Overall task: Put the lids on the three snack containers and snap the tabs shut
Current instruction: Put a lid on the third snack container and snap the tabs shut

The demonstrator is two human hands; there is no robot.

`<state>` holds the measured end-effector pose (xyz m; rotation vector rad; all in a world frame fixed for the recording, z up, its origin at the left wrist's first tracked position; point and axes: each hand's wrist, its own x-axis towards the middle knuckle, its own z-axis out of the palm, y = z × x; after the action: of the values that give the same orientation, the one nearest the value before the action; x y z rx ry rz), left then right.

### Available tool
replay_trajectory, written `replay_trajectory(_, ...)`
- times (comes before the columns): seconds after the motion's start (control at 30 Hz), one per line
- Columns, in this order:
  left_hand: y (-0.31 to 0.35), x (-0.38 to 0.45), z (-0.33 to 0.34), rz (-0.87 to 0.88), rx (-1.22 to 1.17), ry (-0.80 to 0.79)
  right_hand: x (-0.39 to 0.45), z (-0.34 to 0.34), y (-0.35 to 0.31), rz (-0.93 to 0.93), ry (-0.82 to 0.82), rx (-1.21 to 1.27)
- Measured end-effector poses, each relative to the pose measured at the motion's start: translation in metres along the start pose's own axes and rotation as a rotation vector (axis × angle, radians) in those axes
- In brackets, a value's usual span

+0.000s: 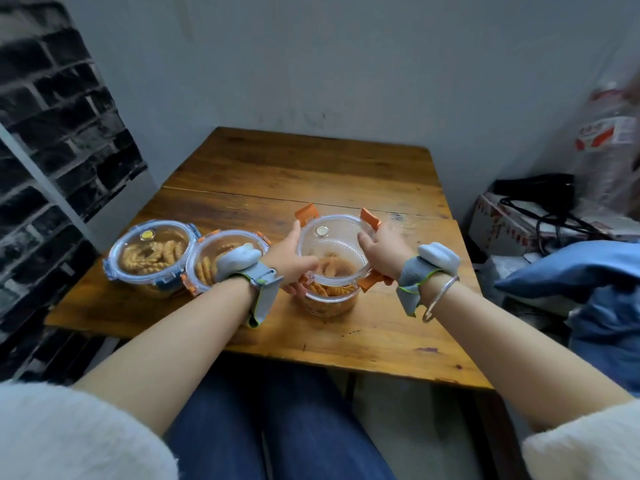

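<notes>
Three round clear snack containers stand on the wooden table (346, 168). At the left is a container with a blue-tabbed lid (150, 254); touching it is one with an orange-tabbed lid (221, 258), partly hidden by my left wrist. A third container (329, 296) holds twisted snacks. Just above it I hold a clear lid with orange tabs (334, 244), the tabs flipped outward. My left hand (289, 258) grips the lid's left rim and my right hand (382, 252) grips its right rim.
A dark brick-pattern wall runs along the left and a pale wall stands behind the table. To the right lie a blue cushion (588, 271), a box with black cables (540, 216) and a large plastic water bottle (609, 140). My legs are under the table's near edge.
</notes>
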<state>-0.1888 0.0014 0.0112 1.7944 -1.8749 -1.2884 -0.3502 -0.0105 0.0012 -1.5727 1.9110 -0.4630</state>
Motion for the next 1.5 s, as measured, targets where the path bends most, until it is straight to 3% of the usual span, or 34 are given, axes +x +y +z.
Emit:
replay_trajectory(0.2, -0.008, 0.001, 0.006, -0.064, 0.378, 0.068, 0.001, 0.009, -0.002, -0.007, -0.063, -0.253)
replay_trajectory(0.33, -0.010, 0.003, 0.010, -0.120, 0.421, 0.066, 0.000, 0.019, -0.001, -0.020, -0.061, -0.323)
replay_trajectory(0.53, -0.009, 0.008, 0.015, -0.172, 0.423, 0.055, 0.006, 0.026, 0.003, 0.000, -0.048, -0.207)
replay_trajectory(0.63, -0.010, 0.008, 0.014, -0.162, 0.471, 0.043, 0.000, 0.017, 0.002, -0.023, -0.071, -0.447)
replay_trajectory(0.73, -0.001, 0.007, 0.010, -0.142, 0.653, 0.017, -0.015, 0.005, -0.007, -0.187, 0.076, -0.664)
replay_trajectory(0.8, 0.005, 0.003, 0.009, -0.179, 0.744, 0.015, -0.021, 0.005, -0.010, -0.292, 0.179, -0.648)
replay_trajectory(0.87, 0.001, 0.004, 0.012, -0.155, 0.706, 0.039, -0.022, 0.012, -0.010, -0.329, 0.164, -0.607)
replay_trajectory(1.13, 0.011, 0.010, 0.012, -0.154, 0.594, 0.216, 0.005, 0.035, -0.002, -0.162, 0.139, -0.248)
replay_trajectory(1.3, 0.016, 0.031, 0.015, -0.067, 0.606, 0.216, 0.013, 0.044, 0.000, -0.142, 0.180, -0.193)
replay_trajectory(1.5, 0.010, 0.035, 0.022, -0.104, 0.487, 0.249, 0.015, 0.049, 0.006, -0.151, 0.200, -0.121)
